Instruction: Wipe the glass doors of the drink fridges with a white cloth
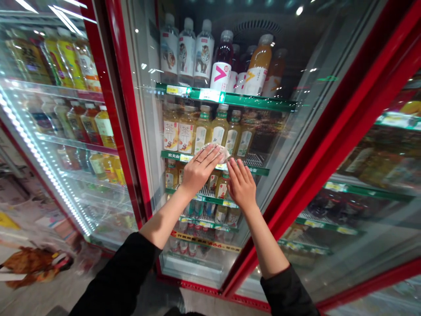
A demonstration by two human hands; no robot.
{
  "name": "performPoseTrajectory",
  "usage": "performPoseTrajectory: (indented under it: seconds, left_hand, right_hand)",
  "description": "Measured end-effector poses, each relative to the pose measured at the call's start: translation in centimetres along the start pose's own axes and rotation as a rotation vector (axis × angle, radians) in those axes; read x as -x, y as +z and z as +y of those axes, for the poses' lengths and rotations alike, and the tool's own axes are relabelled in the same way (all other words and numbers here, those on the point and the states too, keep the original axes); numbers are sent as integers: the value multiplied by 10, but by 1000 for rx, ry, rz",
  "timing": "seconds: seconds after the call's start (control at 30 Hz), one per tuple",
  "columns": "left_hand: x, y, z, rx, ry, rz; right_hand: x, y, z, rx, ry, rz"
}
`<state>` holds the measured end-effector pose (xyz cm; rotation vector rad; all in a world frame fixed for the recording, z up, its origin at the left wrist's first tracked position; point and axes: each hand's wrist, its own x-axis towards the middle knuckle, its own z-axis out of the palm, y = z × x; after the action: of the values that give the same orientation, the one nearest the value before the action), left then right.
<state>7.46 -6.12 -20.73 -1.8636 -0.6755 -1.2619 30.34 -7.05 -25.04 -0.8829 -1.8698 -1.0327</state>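
My left hand (201, 169) lies with its fingers stretched over a crumpled whitish cloth (224, 153), pressing it to the glass door (279, 131) of a drinks fridge. Part of the cloth is hidden under the fingers. A thin ring sits on one finger of this hand. Just right of the cloth, my right hand (242, 182) rests against or very near the glass, its fingers extended and its fingertips close to the cloth's edge. Behind the glass, pale yellow tea bottles (217, 127) stand on a shelf with a green front strip (174, 156).
Red door frames (329, 166) run along both sides of this door. Another lit fridge with bottles (88, 123) is at the left. At the right, more shelves (368, 188) show behind glass. A brown object (29, 263) lies on the floor at lower left.
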Motion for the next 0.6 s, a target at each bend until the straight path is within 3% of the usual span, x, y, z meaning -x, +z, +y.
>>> performPoseTrajectory:
  seconds: [0.1, 0.23, 0.33, 0.43, 0.6]
  left_hand:
    - [-11, -2, -11, -3, -76, 63]
    - [6, -1, -2, -48, -162, 155]
    - [22, 4, 16, -41, -128, 132]
    - [19, 9, 27, 3, -82, 78]
    - [-8, 8, 11, 24, -81, 63]
  right_hand:
    - [8, -1, 15, 81, 63, 63]
    - [18, 2, 26, 91, 112, 16]
    - [21, 6, 26, 83, 93, 43]
    - [22, 7, 25, 89, 104, 20]
    - [24, 5, 28, 50, 123, -68]
